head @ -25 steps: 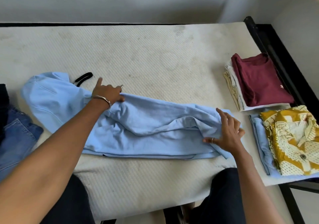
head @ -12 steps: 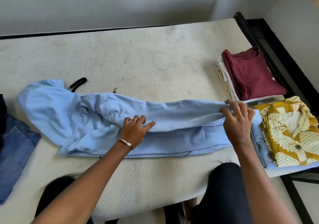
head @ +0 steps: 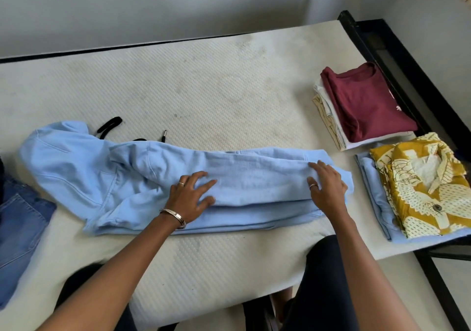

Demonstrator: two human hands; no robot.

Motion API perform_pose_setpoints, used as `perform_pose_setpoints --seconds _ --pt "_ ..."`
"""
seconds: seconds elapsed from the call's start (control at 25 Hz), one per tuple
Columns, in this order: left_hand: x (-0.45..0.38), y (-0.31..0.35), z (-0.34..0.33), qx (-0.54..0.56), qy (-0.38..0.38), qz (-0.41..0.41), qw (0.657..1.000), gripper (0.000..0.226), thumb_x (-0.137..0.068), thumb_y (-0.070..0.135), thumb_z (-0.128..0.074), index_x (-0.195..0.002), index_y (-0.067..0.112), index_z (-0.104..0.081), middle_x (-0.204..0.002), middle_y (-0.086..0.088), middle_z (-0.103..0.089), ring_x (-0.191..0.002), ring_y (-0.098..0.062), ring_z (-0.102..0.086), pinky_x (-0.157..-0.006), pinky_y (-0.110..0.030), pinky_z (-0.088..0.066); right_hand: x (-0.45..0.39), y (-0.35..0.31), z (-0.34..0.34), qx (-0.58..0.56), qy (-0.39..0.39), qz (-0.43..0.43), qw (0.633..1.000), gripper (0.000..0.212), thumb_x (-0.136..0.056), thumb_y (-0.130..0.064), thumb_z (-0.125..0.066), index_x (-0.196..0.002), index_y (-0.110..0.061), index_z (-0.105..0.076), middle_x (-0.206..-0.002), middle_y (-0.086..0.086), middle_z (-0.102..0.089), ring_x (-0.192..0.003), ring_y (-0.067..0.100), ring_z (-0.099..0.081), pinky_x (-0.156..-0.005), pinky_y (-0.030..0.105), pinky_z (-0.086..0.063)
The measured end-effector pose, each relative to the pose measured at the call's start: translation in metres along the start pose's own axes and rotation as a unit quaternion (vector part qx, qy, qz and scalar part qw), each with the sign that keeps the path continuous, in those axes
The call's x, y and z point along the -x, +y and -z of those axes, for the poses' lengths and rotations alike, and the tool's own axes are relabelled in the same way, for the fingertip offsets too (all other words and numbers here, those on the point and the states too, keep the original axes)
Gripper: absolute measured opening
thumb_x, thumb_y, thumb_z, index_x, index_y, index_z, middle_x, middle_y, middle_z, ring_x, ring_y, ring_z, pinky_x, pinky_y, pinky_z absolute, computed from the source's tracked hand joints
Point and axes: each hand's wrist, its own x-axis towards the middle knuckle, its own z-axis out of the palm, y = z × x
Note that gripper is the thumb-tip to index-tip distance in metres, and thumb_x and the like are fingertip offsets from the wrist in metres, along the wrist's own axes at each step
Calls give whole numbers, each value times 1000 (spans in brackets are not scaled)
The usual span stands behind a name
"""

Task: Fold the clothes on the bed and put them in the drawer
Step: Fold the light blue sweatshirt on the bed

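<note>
Your left hand lies flat on the middle of the light blue hoodie, fingers spread and straight, pressing the folded sleeve down; a metal bangle sits on that wrist. Your right hand rests palm down on the hoodie's right end, fingers extended and relaxed, gripping nothing. The hoodie lies lengthwise across the near half of the white mattress, folded into a long narrow band, with its hood at the left end and its black drawstring trailing onto the mattress just beyond the hood.

At the right edge stand 2 folded stacks. The far stack has a maroon T-shirt on top of white and cream garments. The near stack has a yellow patterned shirt on top of a folded light blue garment, just beside the hoodie's right end. Blue jeans lie at the left edge, near the hood. A black bed frame borders the mattress on the right.
</note>
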Motion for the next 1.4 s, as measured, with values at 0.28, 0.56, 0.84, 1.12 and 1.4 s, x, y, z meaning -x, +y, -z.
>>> perform_pose_setpoints --seconds 0.28,0.56,0.84,1.12,1.4 --pt "-7 -2 -11 -15 -87 217 972 68 -89 71 -29 -144 57 10 -156 7 28 -145 -26 21 -102 -76 -3 -64 -15 20 105 -48 62 991 18 -93 -15 -55 -105 -18 -67 -103 4 -69 -110 30 -55 -95 47 -29" --pt "-6 3 -20 -1 -43 287 957 81 -74 84 -16 -141 56 19 -151 -13 38 -140 -32 33 -101 -77 2 -78 -31 10 134 41 35 990 22 -97 -22 -54 -116 -20 -65 -123 10 -55 -122 32 -37 -100 53 -23" --pt "-23 -14 -8 44 -132 292 946 78 -80 83 -26 -140 60 17 -154 -7 33 -144 -29 24 -103 -74 -6 -1 -40 -65 172 -78 119 975 59 -96 -64 -25 -152 -47 -17 -165 -2 -7 -151 27 -2 -116 54 -9" --pt "33 -119 46 208 325 439 811 35 -81 17 -62 -115 8 -66 -116 -22 -59 -105 -42 -56 -83 -44 -46 4 -115 -103 117 -14 27 993 67 -94 -63 -26 -145 -23 -46 -157 11 -33 -146 40 -23 -109 69 -18" --pt "88 -223 57 323 176 603 708 95 -68 41 -83 -139 0 -33 -138 -24 -47 -119 -40 -52 -100 -45 -43 68 -252 -158 56 -151 379 912 72 -88 -67 -37 -146 -25 -42 -155 4 -39 -139 33 -38 -100 48 -41"
